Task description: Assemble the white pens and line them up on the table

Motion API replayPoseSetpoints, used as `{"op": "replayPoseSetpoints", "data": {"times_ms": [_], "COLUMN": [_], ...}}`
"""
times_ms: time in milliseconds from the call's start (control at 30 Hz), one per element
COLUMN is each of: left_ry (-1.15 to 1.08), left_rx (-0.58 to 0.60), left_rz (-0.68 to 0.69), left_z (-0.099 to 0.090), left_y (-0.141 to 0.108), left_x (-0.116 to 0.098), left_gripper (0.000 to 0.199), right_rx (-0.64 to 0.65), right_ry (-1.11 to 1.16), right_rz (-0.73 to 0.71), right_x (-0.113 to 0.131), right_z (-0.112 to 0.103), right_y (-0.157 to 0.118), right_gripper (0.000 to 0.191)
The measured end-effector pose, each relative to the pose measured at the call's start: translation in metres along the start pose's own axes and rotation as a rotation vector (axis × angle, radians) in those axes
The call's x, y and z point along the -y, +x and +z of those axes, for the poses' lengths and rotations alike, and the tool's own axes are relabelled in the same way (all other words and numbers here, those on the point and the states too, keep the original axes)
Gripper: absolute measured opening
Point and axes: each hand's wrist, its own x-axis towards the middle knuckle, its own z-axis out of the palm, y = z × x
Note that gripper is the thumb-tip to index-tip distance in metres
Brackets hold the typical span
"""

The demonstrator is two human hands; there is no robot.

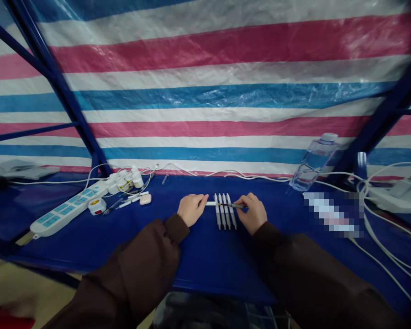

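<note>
A blue tarp covers the table, a striped plastic sheet hangs behind a blue metal frame, and a power strip lies to the left, with a water bottle at the back right. The left hand and right hand are nearly closed, pinching opposite ends of a white pen. It runs level from left to right, dark tip toward the right hand, across the far part of four pens lying side by side, their long axes pointing away from the person.
</note>
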Motion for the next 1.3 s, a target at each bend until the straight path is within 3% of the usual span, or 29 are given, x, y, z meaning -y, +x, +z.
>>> {"op": "replayPoseSetpoints", "data": {"times_ms": [133, 233, 367, 500, 700, 1033, 1300], "left_ry": [-0.202, -0.511, -1.016, -1.227, -1.261, -1.219, -1.212], "left_rx": [-0.030, -0.023, 0.059, 0.125, 0.146, 0.139, 0.080], "left_rz": [-0.219, -0.380, -0.654, -0.804, -0.832, -0.773, -0.710], "left_z": [0.000, 0.004, 0.012, 0.015, 0.011, 0.010, 0.008], "left_y": [0.002, 0.006, 0.013, 0.016, 0.015, 0.013, 0.010], "left_x": [0.003, 0.008, 0.015, 0.021, 0.021, 0.019, 0.015], "left_gripper": [0.045, 0.047, 0.036, 0.029, 0.027, 0.025, 0.036], "right_rx": [0.009, -0.017, 0.024, 0.066, 0.068, 0.059, 0.068], "right_ry": [0.141, 0.299, 0.628, 0.839, 0.881, 0.881, 0.860], "right_rz": [0.131, 0.231, 0.378, 0.564, 0.675, 0.682, 0.648], "right_x": [-0.007, -0.012, -0.014, -0.012, -0.014, -0.013, -0.008], "right_z": [0.007, 0.014, 0.020, 0.022, 0.020, 0.020, 0.016], "right_y": [0.000, 0.002, 0.005, 0.006, 0.006, 0.007, 0.006], "right_gripper": [0.008, 0.007, 0.022, 0.037, 0.042, 0.040, 0.043]}}
